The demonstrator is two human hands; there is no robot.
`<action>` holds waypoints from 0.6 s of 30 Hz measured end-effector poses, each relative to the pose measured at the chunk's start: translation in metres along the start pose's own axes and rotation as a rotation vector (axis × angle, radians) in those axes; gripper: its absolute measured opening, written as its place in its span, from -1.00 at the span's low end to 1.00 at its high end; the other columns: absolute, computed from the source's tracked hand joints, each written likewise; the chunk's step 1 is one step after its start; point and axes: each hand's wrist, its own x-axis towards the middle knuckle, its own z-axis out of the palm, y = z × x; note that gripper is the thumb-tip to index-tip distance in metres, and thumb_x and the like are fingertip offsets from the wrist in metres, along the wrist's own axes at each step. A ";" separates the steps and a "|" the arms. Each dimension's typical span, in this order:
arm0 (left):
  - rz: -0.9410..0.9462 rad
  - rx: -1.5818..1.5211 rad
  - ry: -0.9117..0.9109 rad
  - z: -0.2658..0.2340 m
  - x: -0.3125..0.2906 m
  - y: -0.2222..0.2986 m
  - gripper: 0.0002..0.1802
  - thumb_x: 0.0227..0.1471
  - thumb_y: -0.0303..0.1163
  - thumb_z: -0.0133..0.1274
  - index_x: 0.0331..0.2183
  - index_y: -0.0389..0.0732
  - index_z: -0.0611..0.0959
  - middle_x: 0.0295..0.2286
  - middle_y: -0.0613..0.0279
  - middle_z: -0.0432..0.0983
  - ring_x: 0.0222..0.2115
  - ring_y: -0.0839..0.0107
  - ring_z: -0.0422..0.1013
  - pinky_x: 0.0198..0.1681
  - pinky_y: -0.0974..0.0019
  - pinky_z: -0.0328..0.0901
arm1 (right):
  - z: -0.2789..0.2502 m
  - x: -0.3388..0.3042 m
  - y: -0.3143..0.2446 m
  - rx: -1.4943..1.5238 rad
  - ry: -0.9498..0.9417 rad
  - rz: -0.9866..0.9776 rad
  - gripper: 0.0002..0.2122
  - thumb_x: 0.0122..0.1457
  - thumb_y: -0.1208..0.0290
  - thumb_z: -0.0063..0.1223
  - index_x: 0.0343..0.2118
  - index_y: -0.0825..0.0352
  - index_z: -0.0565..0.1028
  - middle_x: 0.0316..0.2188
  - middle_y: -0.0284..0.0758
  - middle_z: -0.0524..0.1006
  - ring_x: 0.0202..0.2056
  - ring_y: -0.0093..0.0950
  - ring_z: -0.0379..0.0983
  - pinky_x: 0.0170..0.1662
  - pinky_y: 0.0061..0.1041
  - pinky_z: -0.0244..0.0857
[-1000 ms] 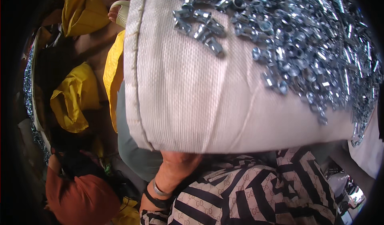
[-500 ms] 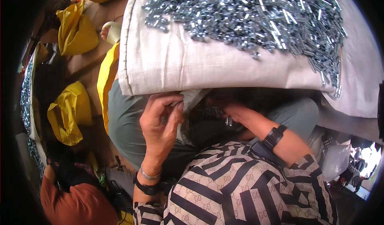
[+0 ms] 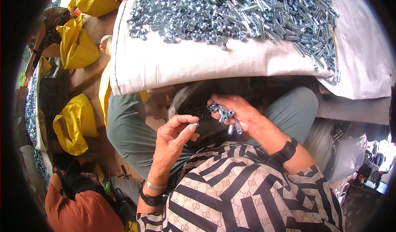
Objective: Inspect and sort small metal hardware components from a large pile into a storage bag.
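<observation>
My left hand (image 3: 175, 135) is closed in a pinch, with a small silvery metal piece (image 3: 196, 125) at its fingertips. Close by on the right, my right hand (image 3: 241, 110) is curled around a cluster of shiny metal sleeves (image 3: 225, 113), some short and ring-ended. Longer slotted tubes (image 3: 235, 128) poke out below its fingers. Both hands are above my lap, just under the edge of a white woven cloth (image 3: 185, 67). On that cloth lies a big heap of metal parts (image 3: 231, 17): short nut-like ones to the left, long tubes to the right.
Below the cloth edge, between my knees, is a container with a pale rim (image 3: 179, 100) and dark contents. Yellow bags (image 3: 78, 42) stand on the floor at left. A person in an orange top (image 3: 82, 211) sits at lower left, near another strip of metal parts (image 3: 32, 112).
My right hand has come out from the shadow under the cloth and its metal sleeves now show clearly. My left hand has moved down and right from the cloth edge. The view has shifted slightly.
</observation>
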 end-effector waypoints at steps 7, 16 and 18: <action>-0.297 0.001 -0.183 0.017 -0.003 -0.008 -0.74 0.16 -0.40 0.13 -0.10 -0.26 0.62 -0.42 0.41 0.53 -0.44 0.66 0.40 -0.29 0.56 0.34 | 0.002 0.000 -0.001 0.109 -0.058 -0.069 -0.71 0.25 0.21 0.12 -0.22 0.40 0.50 -0.52 -0.33 0.49 -0.55 -0.62 0.46 -0.72 -0.74 0.08; -0.388 0.052 -0.309 0.038 0.001 -0.010 -0.70 0.17 -0.33 0.14 -0.09 -0.25 0.62 -0.46 0.48 0.50 -0.48 0.73 0.34 -0.42 0.62 0.25 | 0.010 0.000 -0.001 0.210 -0.075 -0.104 -0.71 0.27 0.23 0.08 -0.24 0.43 0.47 -0.53 -0.30 0.45 -0.62 -0.63 0.37 -0.75 -0.72 -0.02; -0.381 -0.008 -0.323 0.038 0.001 -0.011 -0.71 0.16 -0.34 0.14 -0.11 -0.26 0.62 -0.46 0.49 0.50 -0.49 0.75 0.33 -0.42 0.63 0.24 | 0.010 -0.001 -0.001 0.180 -0.141 -0.100 -0.72 0.29 0.19 0.05 -0.26 0.37 0.48 -0.58 -0.29 0.45 -0.71 -0.68 0.26 -0.75 -0.73 -0.06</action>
